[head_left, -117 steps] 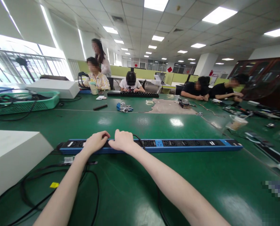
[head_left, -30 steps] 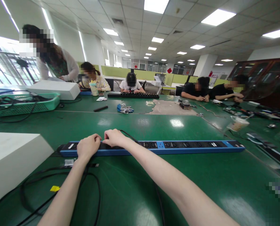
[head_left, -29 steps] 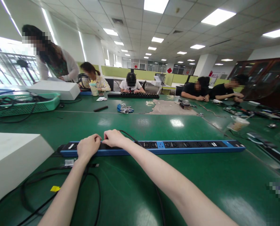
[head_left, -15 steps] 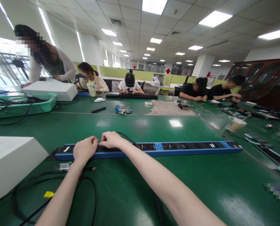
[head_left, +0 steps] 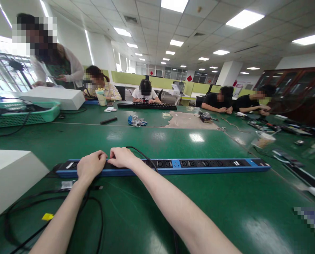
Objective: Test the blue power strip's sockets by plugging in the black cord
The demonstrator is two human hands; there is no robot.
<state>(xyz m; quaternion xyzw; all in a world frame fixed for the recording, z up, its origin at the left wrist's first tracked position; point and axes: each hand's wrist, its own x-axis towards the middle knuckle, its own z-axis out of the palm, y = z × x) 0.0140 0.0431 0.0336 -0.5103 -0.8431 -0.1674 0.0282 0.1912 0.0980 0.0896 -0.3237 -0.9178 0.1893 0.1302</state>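
A long blue power strip [head_left: 199, 165] with a black socket face lies across the green table [head_left: 157, 141] in front of me. My left hand [head_left: 90, 166] rests on its left part with fingers curled onto the sockets. My right hand [head_left: 121, 157] sits just beside it, fingers closed down on the strip; what they pinch is hidden. A thin black cable [head_left: 141, 154] arcs out from under my right hand. The strip's black cord [head_left: 54, 203] loops on the table near my left forearm.
A white box [head_left: 9, 176] stands at my left. A green basket [head_left: 22, 114] of cables and a white case [head_left: 54, 97] are at the far left. Several people sit or stand at the table's far side. A cup [head_left: 263, 139] and parts lie at right.
Both hands have shifted left along the strip since the earliest frame. A standing person has come nearer on the left. The view has drifted slightly.
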